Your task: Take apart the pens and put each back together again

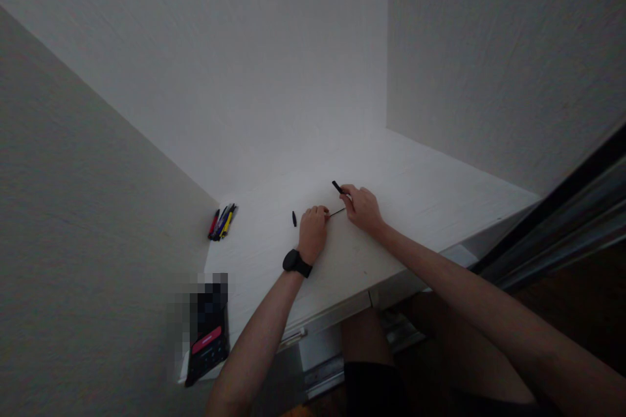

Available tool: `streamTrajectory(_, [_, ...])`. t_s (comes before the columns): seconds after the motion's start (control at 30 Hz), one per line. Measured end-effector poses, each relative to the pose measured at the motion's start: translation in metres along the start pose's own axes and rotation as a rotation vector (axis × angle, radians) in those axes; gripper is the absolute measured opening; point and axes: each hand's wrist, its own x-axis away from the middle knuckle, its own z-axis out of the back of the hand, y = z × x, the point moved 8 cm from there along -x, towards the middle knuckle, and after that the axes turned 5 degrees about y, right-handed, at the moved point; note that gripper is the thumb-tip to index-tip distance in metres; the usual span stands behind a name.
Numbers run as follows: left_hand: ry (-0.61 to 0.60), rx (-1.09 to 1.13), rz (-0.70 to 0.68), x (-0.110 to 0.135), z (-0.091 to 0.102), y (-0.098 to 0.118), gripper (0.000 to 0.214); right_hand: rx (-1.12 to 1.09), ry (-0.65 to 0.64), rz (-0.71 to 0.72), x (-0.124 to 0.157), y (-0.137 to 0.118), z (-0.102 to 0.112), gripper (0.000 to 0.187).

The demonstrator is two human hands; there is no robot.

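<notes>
White counter [415, 176] carries three separate parts: right grip [360, 208] pinches a short black cylinder [337, 187]; curled left grip [313, 231] touches a thin dark rod [336, 212], hold unclear; a small black tapered piece [294, 219] lies apart.

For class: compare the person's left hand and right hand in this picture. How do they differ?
The left hand wears a black wristwatch, while the right hand has a bare wrist. The left hand has a thin rod at its fingers; the right hand pinches a short black piece. Both rest on the white desk.
</notes>
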Motion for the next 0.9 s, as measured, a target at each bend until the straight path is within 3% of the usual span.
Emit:
streamTrajectory(0.13, [0.261, 0.363, 0.072, -0.005, 0.026, -0.013, 0.017, -0.008, 0.017, -0.005, 0.000, 0.002, 0.001, 0.029])
streamTrajectory(0.27, [0.532, 0.711, 0.183, -0.004, 0.050, -0.029, 0.018, -0.033, -0.167, 0.122, 0.002, -0.011, -0.014, 0.025])
streamTrajectory(0.37, [0.690, 0.819, 0.251, 0.002, 0.060, -0.036, 0.021, -0.036, -0.284, 0.173, 0.005, -0.017, -0.022, 0.023])
streamTrajectory(0.43, [0.734, 0.853, 0.270, 0.005, 0.062, -0.037, 0.022, -0.034, -0.316, 0.178, 0.006, -0.019, -0.023, 0.022])
streamTrajectory(0.57, [0.687, 0.873, 0.235, 0.003, 0.059, -0.033, 0.021, -0.064, -0.323, 0.192, 0.006, -0.021, -0.021, 0.022])
streamTrajectory(0.8, [0.424, 0.659, 0.081, -0.006, 0.049, -0.012, 0.021, -0.073, -0.304, 0.198, 0.005, -0.021, -0.020, 0.023])
streamTrajectory(0.9, [0.329, 0.682, 0.119, -0.008, 0.041, -0.013, 0.029, -0.064, -0.304, 0.190, 0.005, -0.019, -0.021, 0.023])
